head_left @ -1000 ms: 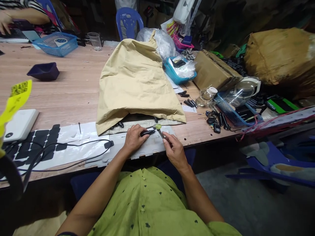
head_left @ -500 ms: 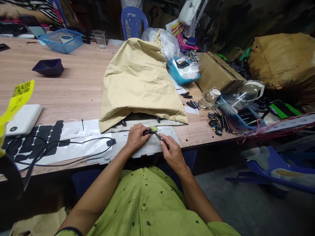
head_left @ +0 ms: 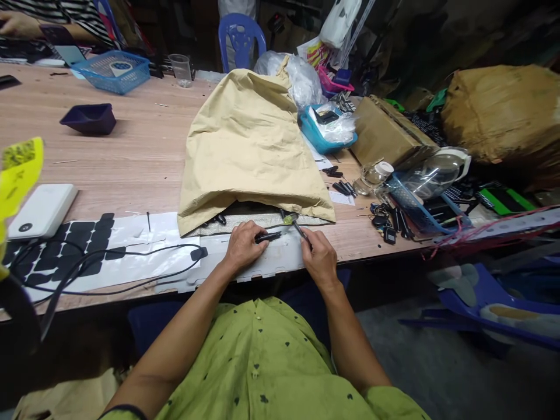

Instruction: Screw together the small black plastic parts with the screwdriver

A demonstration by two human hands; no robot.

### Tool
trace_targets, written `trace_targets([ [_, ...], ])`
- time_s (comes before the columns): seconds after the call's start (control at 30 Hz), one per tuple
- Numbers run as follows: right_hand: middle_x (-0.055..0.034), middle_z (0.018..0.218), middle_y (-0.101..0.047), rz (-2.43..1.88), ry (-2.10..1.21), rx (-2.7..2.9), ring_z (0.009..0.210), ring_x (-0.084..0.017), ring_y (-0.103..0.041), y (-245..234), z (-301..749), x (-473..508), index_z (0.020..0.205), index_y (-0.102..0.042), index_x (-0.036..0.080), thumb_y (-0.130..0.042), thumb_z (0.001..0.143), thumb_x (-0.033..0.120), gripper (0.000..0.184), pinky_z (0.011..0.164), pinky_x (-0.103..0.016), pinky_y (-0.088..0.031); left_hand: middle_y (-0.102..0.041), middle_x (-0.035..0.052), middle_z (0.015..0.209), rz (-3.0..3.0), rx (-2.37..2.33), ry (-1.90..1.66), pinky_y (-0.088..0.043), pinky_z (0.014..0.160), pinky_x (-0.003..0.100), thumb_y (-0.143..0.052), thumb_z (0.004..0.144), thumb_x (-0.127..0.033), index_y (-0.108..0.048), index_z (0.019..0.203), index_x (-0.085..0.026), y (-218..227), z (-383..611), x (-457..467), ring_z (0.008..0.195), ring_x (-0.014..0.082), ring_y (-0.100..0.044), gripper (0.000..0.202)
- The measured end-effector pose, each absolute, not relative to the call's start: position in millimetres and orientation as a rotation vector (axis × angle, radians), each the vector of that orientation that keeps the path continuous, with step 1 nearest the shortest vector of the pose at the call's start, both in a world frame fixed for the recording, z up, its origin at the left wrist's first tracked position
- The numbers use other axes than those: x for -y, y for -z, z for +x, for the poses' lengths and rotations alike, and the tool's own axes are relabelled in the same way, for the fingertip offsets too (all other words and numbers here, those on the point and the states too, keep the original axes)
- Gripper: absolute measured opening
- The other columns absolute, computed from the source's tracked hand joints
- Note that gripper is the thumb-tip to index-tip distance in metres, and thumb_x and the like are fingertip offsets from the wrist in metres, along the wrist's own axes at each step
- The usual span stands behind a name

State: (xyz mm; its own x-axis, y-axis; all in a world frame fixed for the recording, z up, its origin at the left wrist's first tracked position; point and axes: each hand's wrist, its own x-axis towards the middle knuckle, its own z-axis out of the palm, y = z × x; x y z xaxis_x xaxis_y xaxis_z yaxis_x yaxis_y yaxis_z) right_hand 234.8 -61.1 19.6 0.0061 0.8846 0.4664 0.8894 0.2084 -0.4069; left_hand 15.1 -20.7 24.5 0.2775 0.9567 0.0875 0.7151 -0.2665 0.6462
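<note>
My left hand (head_left: 245, 246) is closed around a small slim black piece (head_left: 268, 236), just above a grey-white sheet (head_left: 280, 256) at the table's front edge. My right hand (head_left: 320, 256) grips a slim, dark metal tool (head_left: 301, 230) like a pen or tweezers, pointing up and left. A small yellow-green bit (head_left: 289, 219) shows at the tool's tip; whether the tool holds it is unclear. Behind both hands lies a large beige bag (head_left: 254, 146), its mouth facing me. Several black pieces (head_left: 220, 219) peek out from under its lip; its inside is mostly hidden.
Left, a looped black cable (head_left: 149, 251) crosses a white sheet with black stickers (head_left: 90, 242), near a white power bank (head_left: 48, 210). Right are key fobs (head_left: 388, 233), a blue basket (head_left: 406, 195) and a cardboard box (head_left: 385, 128). Another person's hand (head_left: 20, 24) shows top left.
My right hand has moved right, away from my left, taking the tool along. The yellow-green bit has shifted right and up from beside the black piece. My left hand stays nearly still.
</note>
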Motion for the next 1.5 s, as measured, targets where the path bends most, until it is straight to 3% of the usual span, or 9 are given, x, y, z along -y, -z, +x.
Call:
trace_targets([
  [0.23,-0.0086,0.089,-0.065,-1.752,0.267,1.914,0.083,-0.025,-0.054,-5,241,55,0.114,-0.072,0.021,-0.05,0.093,0.017,0.03,0.078,-0.035,-0.044,-0.063,0.0036,0.089,2.099,-1.449,-0.625,-0.045,0.088,0.04,-0.068,0.084,-0.026,-0.075,0.102,-0.024,-24,10,21,0.094,0.0245,-0.056,0.019],
  [0.5,-0.0086,0.09,-0.061,-1.795,0.331,1.957,0.084,-0.025,-0.051,-8,234,58,0.118,-0.069,0.019,-0.049,0.094,0.017,0.031,0.076,-0.035,-0.041,-0.061,0.0068,0.124,2.356,-0.968,-0.549,-0.042,0.099,0.047,-0.073,0.081,-0.024,-0.077,0.099,-0.028,-28,-8,77,0.115,0.0291,-0.051,0.02],
  [0.63,-0.0093,0.092,-0.061,-1.811,0.306,1.945,0.085,-0.025,-0.051,-8,233,59,0.12,-0.068,0.019,-0.048,0.095,0.017,0.032,0.076,-0.036,-0.041,-0.057,0.0092,0.141,2.53,-0.964,-0.517,-0.041,0.105,0.05,-0.069,0.081,-0.017,-0.077,0.096,-0.025,-23,-8,104,0.128,0.0338,-0.047,0.018],
  [0.83,-0.0107,0.092,-0.06,-1.813,0.223,1.929,0.087,-0.027,-0.051,-8,233,59,0.12,-0.068,0.02,-0.046,0.095,0.018,0.034,0.077,-0.037,-0.042,-0.058,0.0108,0.144,2.594,-1.056,-0.492,-0.044,0.105,0.052,-0.067,0.081,-0.015,-0.075,0.097,-0.024,-17,-4,111,0.13,0.0346,-0.049,0.02],
  [0.97,-0.0112,0.093,-0.059,-1.811,0.198,1.913,0.088,-0.027,-0.05,-6,233,59,0.121,-0.068,0.02,-0.047,0.094,0.018,0.034,0.077,-0.038,-0.042,-0.064,0.0108,0.134,2.472,-1.048,-0.583,-0.048,0.102,0.048,-0.07,0.083,-0.025,-0.074,0.103,-0.024,-23,-6,105,0.123,0.0311,-0.056,0.02],
  [1.13,-0.0106,0.091,-0.059,-1.818,0.228,1.914,0.087,-0.027,-0.05,-5,231,59,0.121,-0.068,0.019,-0.047,0.094,0.017,0.034,0.076,-0.038,-0.041,-0.071,0.0104,0.092,2.1,-1.701,-0.688,-0.052,0.072,0.035,-0.049,0.097,-0.036,-0.071,0.098,-0.018,-43,-17,67,0.084,0.0235,-0.065,0.029],
  [1.3,-0.0093,0.089,-0.058,-1.811,0.269,1.922,0.085,-0.026,-0.05,-6,229,60,0.118,-0.069,0.02,-0.048,0.094,0.016,0.032,0.075,-0.036,-0.04,-0.071,0.0129,0.085,1.678,-2.41,-0.518,-0.048,0.072,0.04,-0.057,0.089,-0.056,-0.069,0.083,-0.019,-59,-34,17,0.089,0.0335,-0.066,0.039],
  [1.5,-0.0098,0.09,-0.059,-1.816,0.254,1.924,0.084,-0.026,-0.049,-4,228,61,0.118,-0.068,0.02,-0.047,0.094,0.017,0.032,0.074,-0.037,-0.039,-0.074,0.01,0.084,1.579,-2.496,-0.461,-0.049,0.072,0.04,-0.064,0.082,-0.043,-0.067,0.079,-0.022,-54,-40,8,0.085,0.0326,-0.069,0.021],
])
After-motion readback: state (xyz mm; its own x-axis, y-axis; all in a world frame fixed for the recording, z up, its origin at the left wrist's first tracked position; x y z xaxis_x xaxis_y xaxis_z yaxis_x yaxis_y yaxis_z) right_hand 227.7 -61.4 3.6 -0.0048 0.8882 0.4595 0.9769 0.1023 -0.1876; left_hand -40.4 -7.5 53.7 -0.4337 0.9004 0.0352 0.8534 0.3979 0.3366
